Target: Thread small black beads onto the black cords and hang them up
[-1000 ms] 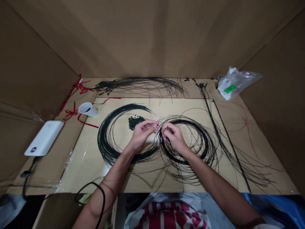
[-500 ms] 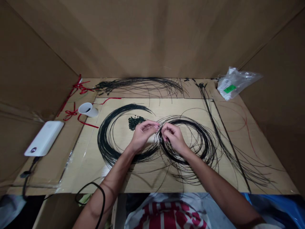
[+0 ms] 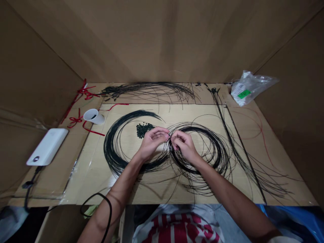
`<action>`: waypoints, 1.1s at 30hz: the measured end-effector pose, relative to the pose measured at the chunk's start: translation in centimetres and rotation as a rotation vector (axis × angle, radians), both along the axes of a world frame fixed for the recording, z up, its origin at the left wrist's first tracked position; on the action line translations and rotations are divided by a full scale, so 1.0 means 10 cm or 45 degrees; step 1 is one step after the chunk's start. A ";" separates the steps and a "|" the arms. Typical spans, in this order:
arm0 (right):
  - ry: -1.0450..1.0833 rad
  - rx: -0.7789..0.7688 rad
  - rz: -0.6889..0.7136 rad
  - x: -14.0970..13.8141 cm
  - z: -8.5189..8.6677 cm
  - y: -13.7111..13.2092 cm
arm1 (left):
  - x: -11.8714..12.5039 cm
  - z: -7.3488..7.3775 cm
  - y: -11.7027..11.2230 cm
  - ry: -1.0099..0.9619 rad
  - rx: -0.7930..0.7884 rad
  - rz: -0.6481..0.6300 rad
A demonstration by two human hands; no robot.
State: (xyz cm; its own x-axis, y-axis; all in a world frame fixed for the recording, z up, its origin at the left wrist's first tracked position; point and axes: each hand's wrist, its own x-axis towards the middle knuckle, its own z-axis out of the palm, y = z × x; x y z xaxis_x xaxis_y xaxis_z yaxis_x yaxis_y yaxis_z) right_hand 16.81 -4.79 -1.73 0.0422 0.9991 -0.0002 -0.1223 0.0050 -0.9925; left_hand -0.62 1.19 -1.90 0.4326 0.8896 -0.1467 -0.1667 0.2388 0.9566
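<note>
I take 12 o'clock as the back wall and stand the clock between the 2 hands. The thin cord (image 3: 169, 136) is just there, in the small gap where the fingertips of the left hand (image 3: 153, 141) and the right hand (image 3: 184, 143) almost meet. Its short visible part seems to run from 9 to 3 o'clock, but it is too small to be sure. Both hands have thumb and fingers closed in a pinch, apparently on this cord; I cannot tell if anything smaller sits between the tips.

The pile of beads (image 3: 143, 130) lies between 9 and 10 o'clock, just beside the left hand, which is much nearer to it than the right hand and partly covers it.

The left coil (image 3: 110, 141) curves around the beads at 9 o'clock and passes below the left forearm. The right coil (image 3: 219, 152) spreads at 4 o'clock below the right hand, and its loose loops crowd the fingertips.

Farther away, 1 bundle of strands (image 3: 152, 85) lies at 12 o'clock, a white cup (image 3: 100, 118) at 10 o'clock, and a plastic bag (image 3: 249, 88) at 2 o'clock.
</note>
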 end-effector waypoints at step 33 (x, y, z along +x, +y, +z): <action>-0.007 -0.016 -0.009 0.01 -0.02 0.00 | -0.01 0.05 -0.01 -0.004 -0.027 -0.069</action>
